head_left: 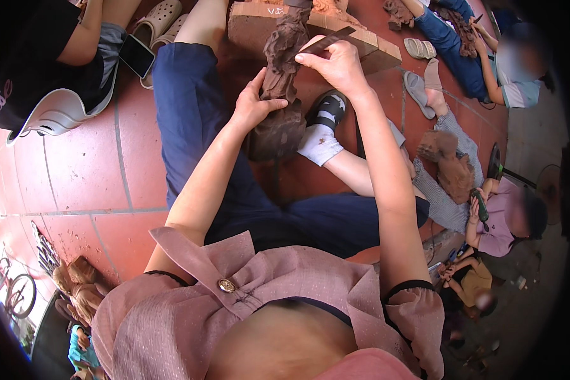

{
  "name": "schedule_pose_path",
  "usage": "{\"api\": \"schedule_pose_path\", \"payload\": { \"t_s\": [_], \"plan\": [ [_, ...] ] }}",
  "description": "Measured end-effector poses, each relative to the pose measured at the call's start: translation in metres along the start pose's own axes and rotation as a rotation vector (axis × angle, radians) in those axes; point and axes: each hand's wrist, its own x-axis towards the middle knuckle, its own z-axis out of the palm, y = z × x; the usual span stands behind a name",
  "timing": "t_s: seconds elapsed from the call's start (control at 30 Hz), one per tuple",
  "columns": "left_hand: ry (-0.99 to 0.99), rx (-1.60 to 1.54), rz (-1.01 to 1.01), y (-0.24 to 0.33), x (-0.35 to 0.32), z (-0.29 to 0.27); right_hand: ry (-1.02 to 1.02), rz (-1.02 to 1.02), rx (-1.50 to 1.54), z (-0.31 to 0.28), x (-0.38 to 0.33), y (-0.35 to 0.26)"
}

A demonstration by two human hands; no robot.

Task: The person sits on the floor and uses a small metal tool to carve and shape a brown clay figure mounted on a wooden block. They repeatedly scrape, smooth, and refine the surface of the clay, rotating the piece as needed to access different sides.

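Note:
A dark brown carved wooden figure (284, 56) stands between my legs on its thick block-shaped base (277, 136); its top runs out at the upper edge. My left hand (257, 104) is closed around its lower part, thumb across the near side. From the right, my right hand (337, 66) pinches a dark, flat, narrow strip (331, 39) against the upper part of the carving. Whether that strip is a file or folded sandpaper cannot be made out.
Beyond the figure lies a thick wooden block (381, 52). A person sits at the left, near a phone (137, 56) and pale clogs (161, 20). More people work on carvings (455, 168) at the right. Several long tools (45, 248) lie on the red tiles, lower left.

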Motion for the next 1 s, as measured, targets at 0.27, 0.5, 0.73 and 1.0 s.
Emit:
{"api": "schedule_pose_path", "payload": {
  "t_s": [0.27,0.5,0.73,1.0],
  "plan": [
    [-0.011,-0.026,0.005,-0.008,0.002,0.000,0.039,0.002,0.034,0.005,0.011,0.016],
    [0.003,0.040,-0.015,-0.004,0.001,0.000,0.178,-0.182,-0.052,0.016,-0.005,0.007],
    [-0.014,-0.026,-0.012,0.005,-0.004,0.001,0.166,-0.064,0.008,0.015,-0.002,0.002],
    [-0.018,-0.025,-0.016,0.001,-0.001,-0.001,0.227,-0.024,0.025,0.019,0.008,0.016]
  ]
}}
